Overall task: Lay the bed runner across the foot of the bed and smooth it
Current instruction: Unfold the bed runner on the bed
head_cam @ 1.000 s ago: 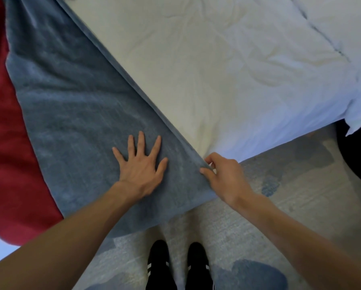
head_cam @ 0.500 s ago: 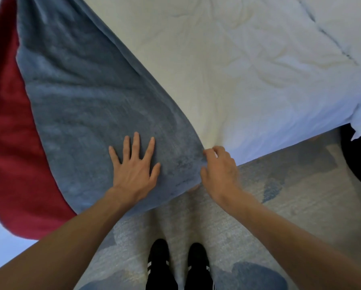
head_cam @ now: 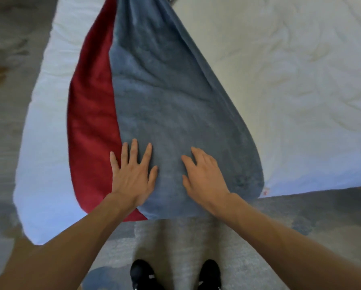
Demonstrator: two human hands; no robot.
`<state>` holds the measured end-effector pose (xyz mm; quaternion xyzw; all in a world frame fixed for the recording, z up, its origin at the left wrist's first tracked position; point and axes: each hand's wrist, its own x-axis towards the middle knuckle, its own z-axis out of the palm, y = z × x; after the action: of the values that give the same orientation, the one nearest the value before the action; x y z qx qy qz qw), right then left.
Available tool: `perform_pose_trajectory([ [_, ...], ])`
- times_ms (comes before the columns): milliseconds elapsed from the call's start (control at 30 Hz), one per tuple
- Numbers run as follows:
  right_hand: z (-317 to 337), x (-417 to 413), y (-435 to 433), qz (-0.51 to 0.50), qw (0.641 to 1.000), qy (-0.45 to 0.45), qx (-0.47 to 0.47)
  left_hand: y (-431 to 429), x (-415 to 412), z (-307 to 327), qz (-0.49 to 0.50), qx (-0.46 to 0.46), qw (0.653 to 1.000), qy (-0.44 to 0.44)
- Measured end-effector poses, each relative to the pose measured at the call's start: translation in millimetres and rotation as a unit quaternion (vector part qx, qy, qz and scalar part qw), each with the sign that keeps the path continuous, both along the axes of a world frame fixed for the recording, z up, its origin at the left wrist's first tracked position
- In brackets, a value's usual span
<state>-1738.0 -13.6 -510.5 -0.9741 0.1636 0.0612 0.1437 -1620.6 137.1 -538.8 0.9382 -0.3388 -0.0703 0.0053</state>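
Released from the edge it pinched, the right hand (head_cam: 204, 176) now rests loosely open on the blue-and-red bed runner (head_cam: 171, 97), beside the flat, spread left hand (head_cam: 132, 174). The runner lies across the white bed (head_cam: 301, 80), its near end overhanging.

Bed runner (head_cam: 171, 97), under my left hand (head_cam: 131, 176) and my right hand (head_cam: 206, 178): blue-grey plush cloth, thick nap, matt, brushed in uneven streaks.
Red cloth (head_cam: 91, 126) beside it: smoother, short pile, faint sheen.
Bedding (head_cam: 301, 80): white woven cloth, matt, finely creased.
Carpet (head_cam: 186, 237) at my feet: grey low pile, mottled, matt.
My shoes (head_cam: 142, 271): black, matt; material unclear.
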Motion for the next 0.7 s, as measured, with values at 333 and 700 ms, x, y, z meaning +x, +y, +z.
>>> perform_pose_trajectory([
  [333, 17, 114, 88, 0.019, 1.000, 0.006, 0.017, 88, 76, 27, 0.023, 0.006, 0.999, 0.042],
  [700, 30, 231, 109, -0.004, 0.997, 0.006, 0.080, 90, 182, 42, -0.050, 0.065, 0.994, 0.071],
])
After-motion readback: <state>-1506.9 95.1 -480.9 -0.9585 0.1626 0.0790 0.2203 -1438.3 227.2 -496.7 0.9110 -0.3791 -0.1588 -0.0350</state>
